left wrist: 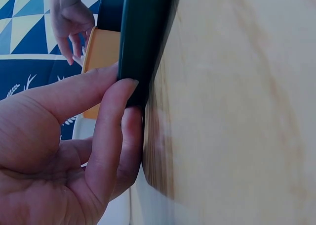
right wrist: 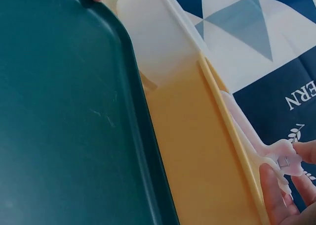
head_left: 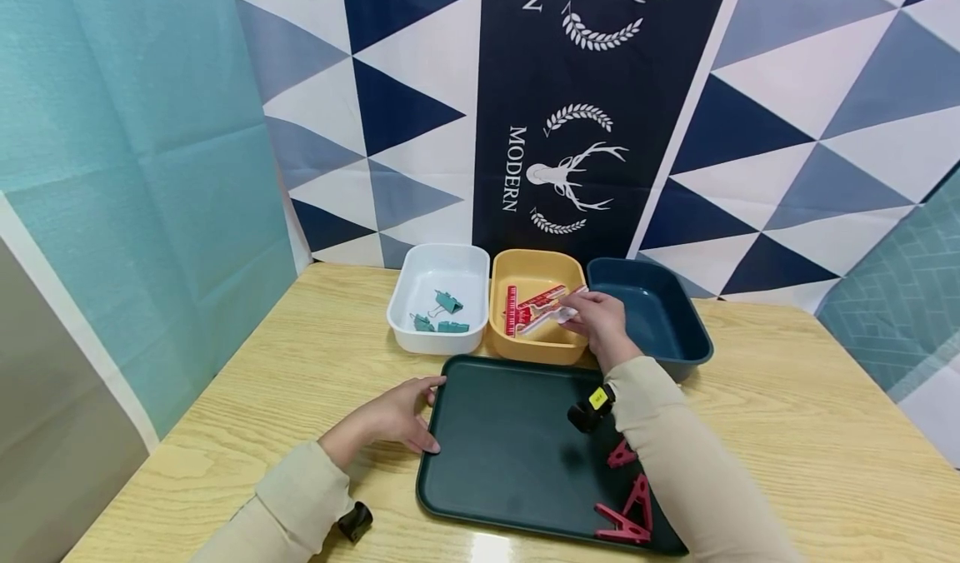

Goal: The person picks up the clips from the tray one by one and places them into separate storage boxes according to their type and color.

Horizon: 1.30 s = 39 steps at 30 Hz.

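Note:
My right hand pinches a whitish-pink plastic sealing clip with a small metal spring, above the yellow bin. Inside that bin lie red and white sealing clips, partly overlapping each other. At the left edge of the dark green tray, my left hand holds the rim between thumb and fingers. Several red clothespins rest on the tray's right side, close to my right forearm, which hides part of that side.
Left of the yellow bin stands a white bin holding teal binder clips. A dark blue bin stands on the right, partly behind my right hand. All three line the back of the wooden table, before a patterned cloth.

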{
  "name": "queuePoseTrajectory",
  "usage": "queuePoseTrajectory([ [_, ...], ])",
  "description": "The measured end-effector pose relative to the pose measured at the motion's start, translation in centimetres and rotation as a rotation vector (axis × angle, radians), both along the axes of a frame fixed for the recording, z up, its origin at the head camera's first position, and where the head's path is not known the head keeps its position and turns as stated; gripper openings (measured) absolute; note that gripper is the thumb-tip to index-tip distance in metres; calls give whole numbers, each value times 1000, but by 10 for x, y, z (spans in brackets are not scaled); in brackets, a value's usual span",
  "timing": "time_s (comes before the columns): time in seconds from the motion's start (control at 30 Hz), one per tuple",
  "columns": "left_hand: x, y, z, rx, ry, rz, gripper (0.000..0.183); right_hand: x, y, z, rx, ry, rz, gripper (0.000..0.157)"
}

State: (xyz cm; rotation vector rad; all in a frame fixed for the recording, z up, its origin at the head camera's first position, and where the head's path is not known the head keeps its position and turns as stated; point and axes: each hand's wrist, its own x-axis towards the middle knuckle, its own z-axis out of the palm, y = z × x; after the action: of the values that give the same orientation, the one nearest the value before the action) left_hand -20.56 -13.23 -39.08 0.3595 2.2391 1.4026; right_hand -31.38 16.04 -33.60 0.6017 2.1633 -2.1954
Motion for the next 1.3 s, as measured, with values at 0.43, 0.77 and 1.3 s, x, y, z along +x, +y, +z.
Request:
queuePoseTrajectory([
  [0.43, -1, 3, 2, -17, 1, -12, 96, -17, -1, -2, 87, -43, 16, 41],
  [0.77, -1, 5, 3, -28, 23, -17, 96, -14, 7, 3, 77, -38, -32, 43],
  [1.3, 1, 0, 2, -23, 4, -2, 95, -1, 23, 9, -25, -33, -17, 46],
])
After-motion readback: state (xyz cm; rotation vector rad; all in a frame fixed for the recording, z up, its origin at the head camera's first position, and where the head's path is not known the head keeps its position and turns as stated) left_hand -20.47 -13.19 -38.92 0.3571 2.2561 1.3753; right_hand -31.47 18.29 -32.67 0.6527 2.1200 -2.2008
